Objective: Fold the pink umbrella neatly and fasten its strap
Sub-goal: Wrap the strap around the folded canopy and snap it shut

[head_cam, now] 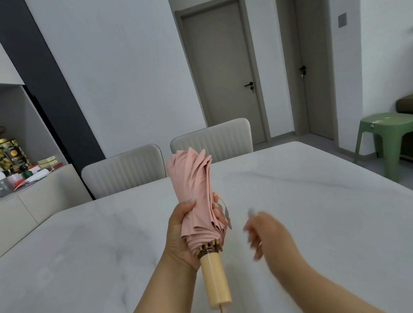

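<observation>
Umbrella (198,194) held upright over tabletop (328,208), strap (225,210) loose.

Head view: left hand (182,234) wraps the pink canopy's lower part, thumb up front, fingers curled round the far side; wooden handle (215,279) points down toward the near edge w/ a cord hanging off its end. Strap dangles free on the canopy's right side, unfastened. Right hand (263,233) is near, just right of the umbrella, not touching it; motion-blurred, holds nothing, finger spread can't tell. Bare marble surface lies on both sides of the hands out to left & right edges. Two chairs (166,164) sit at the far edge; green stool (394,136) stands beyond the far-right corner.
</observation>
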The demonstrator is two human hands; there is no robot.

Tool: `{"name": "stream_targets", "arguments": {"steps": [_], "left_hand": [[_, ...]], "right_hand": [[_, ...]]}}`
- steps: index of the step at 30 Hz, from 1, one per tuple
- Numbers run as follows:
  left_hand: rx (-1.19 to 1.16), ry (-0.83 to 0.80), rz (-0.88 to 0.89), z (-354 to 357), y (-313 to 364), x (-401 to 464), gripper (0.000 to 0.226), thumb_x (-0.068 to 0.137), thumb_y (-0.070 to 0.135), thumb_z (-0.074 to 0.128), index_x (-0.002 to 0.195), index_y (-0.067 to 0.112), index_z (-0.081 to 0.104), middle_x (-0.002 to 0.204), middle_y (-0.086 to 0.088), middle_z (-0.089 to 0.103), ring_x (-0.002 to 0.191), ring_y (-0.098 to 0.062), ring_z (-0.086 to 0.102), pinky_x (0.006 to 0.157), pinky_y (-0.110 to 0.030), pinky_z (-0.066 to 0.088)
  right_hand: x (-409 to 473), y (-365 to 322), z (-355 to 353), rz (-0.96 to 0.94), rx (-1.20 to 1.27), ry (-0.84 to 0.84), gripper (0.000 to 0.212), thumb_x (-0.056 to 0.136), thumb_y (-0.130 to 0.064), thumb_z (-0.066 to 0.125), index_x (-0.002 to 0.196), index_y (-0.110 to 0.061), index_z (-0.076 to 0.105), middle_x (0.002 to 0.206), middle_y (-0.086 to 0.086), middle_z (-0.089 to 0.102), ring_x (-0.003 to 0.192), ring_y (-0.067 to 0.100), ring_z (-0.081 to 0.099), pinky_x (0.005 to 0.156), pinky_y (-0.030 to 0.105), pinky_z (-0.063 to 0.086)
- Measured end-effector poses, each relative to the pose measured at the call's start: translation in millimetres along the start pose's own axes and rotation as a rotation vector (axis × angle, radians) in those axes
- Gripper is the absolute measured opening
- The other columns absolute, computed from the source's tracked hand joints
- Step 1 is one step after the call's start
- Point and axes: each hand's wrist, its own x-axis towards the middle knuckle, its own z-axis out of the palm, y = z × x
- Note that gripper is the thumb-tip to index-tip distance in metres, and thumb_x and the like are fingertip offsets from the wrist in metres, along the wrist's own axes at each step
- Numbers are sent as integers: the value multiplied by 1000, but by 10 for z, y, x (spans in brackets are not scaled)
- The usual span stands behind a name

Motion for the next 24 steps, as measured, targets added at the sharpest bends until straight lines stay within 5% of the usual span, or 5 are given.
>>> {"name": "stream_targets", "arguments": {"steps": [3, 6, 12, 15, 24], "left_hand": [[69, -21, -69, 21, 38, -92, 69, 52, 9, 87, 114, -1, 57, 83, -11, 61, 67, -23, 66, 68, -32, 59], [105, -79, -167, 63, 39, -165, 58, 60, 8, 84, 112, -4, 60, 84, -14, 63, 70, -26, 67, 72, -36, 58], [248, -100, -250, 78, 97, -269, 53, 64, 12, 81, 110, -5, 63, 85, -16, 62, 71, -27, 66, 73, -36, 57], [341, -46, -274, 55, 161, -311, 54, 58, 13, 85, 104, -7, 67, 83, -17, 63, 68, -27, 65, 68, -36, 57], [312, 39, -259, 73, 220, -351, 68, 49, 5, 86, 109, -13, 61, 94, -24, 63, 71, -32, 66, 69, -38, 58]], "right_hand": [[206, -189, -194, -251, -132, 191, 36, 100, -36, 37, 98, -10, 61, 96, 10, 63, 90, 28, 58, 83, 47, 48], [330, -260, -175, -141, -17, -148, 43, 103, -38, 32, 120, -14, 62, 126, 3, 58, 123, 22, 49, 107, 42, 36], [259, -155, -276, -43, 181, -575, 31, 79, -40, 68, 76, -11, 61, 74, 8, 60, 67, 19, 59, 81, 39, 52], [192, -142, -323, -88, 89, -490, 31, 78, -38, 70, 69, -12, 56, 56, 3, 48, 49, 16, 44, 58, 28, 45], [140, -126, -461, -263, -351, -231, 23, 88, -25, 67, 67, -15, 65, 44, -8, 52, 40, 8, 45, 47, 18, 36]]}}
